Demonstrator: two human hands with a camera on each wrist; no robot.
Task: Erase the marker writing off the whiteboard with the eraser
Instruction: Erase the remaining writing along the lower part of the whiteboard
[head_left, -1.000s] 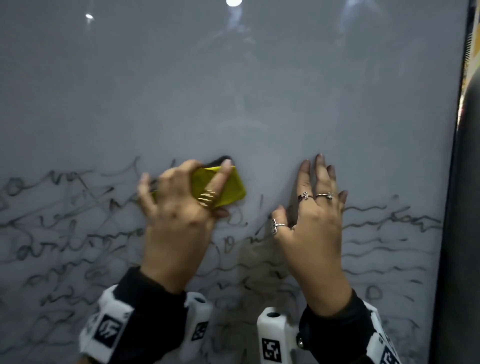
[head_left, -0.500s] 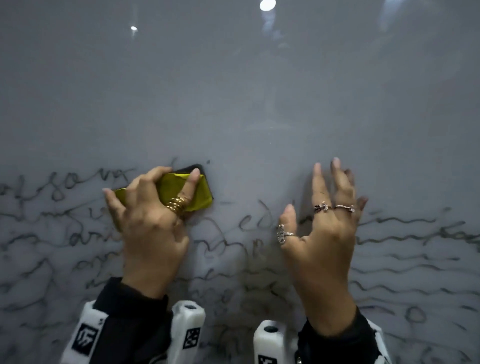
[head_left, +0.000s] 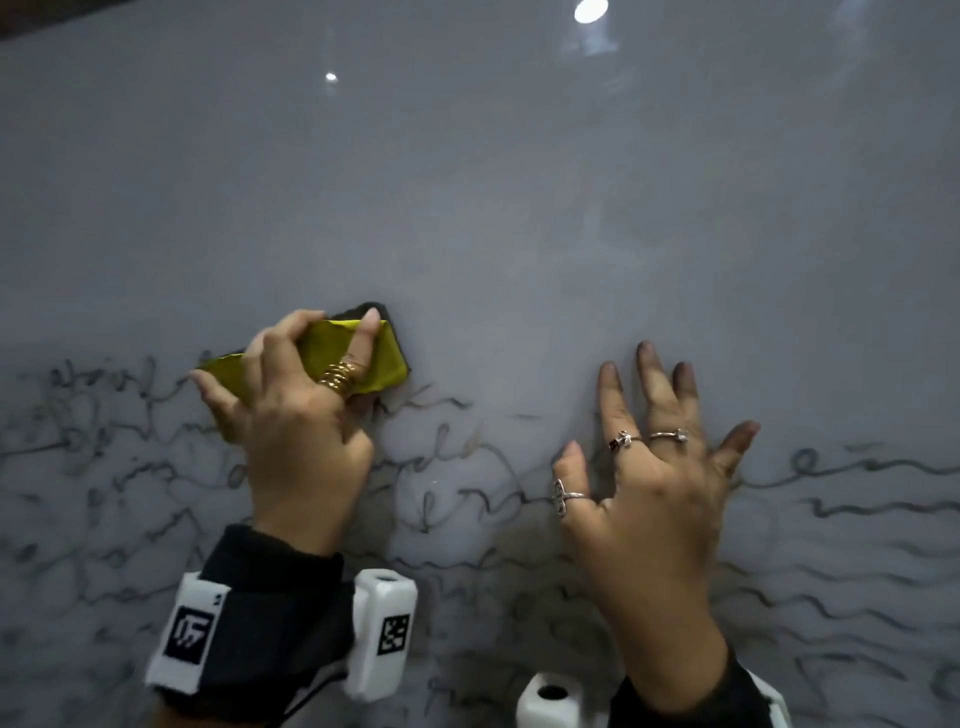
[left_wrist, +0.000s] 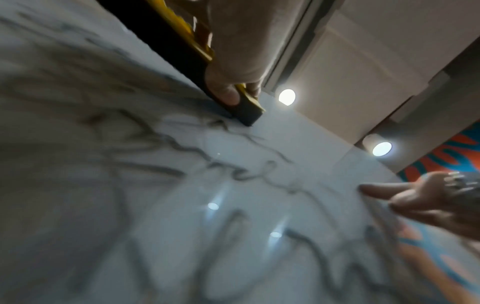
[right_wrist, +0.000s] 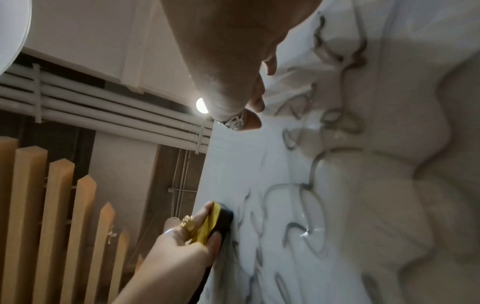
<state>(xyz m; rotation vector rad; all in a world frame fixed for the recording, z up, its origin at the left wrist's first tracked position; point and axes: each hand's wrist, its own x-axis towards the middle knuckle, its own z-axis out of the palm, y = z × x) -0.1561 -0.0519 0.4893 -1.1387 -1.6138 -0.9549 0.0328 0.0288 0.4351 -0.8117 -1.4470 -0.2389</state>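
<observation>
Done: upper whiteboard (head_left: 467, 182) looks clean.
Left: writing (head_left: 857, 467) across lower half.
Hands: left hand (head_left: 296, 426) grips eraser (head_left: 379, 358); right hand (head_left: 654, 483) flat, fingers spread.

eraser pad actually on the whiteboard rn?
Touching. Left wrist view shows the eraser's dark pad flush against the whiteboard, no gap; left hand grips it.

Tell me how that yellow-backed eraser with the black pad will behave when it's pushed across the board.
The yellow-backed eraser with the black pad probably flexes a little: its yellow back looks creased under the left hand. It likely slides easily, since the glossy whiteboard reflects lamps. It seems light: fingertips and thumb alone hold it against the upright board.
</observation>
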